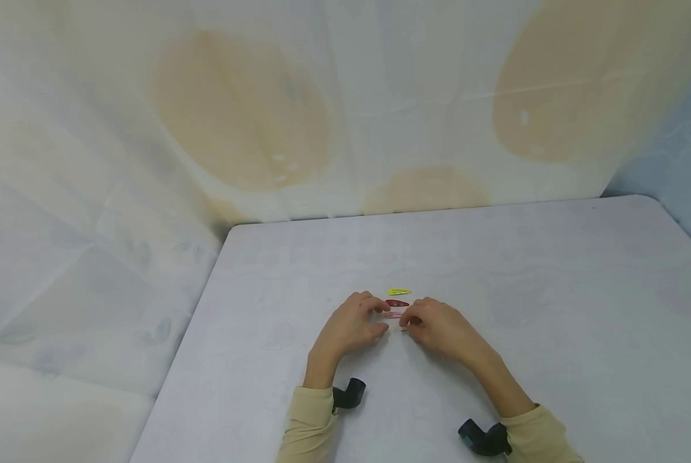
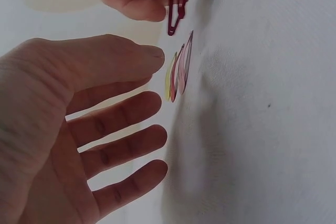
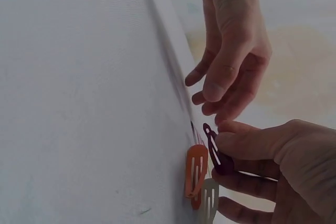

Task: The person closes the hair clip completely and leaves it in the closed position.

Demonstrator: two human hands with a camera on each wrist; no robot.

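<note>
White table [image 1: 554, 270] — right hand [image 1: 438, 328] pinches a dark red clip [image 3: 218, 156], long axis toward the relaxed, empty left hand [image 1: 348, 325] just left.

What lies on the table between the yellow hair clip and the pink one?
One dark red hair clip lies between the yellow hair clip and the pink hair clip; the head view shows it.

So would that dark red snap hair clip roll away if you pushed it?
Probably not: the dark red snap hair clip looks flat and thin, so it should slide. It seems light, since the right hand pinches it with fingertips alone. Likely stiff; it isn't drooping.
</note>
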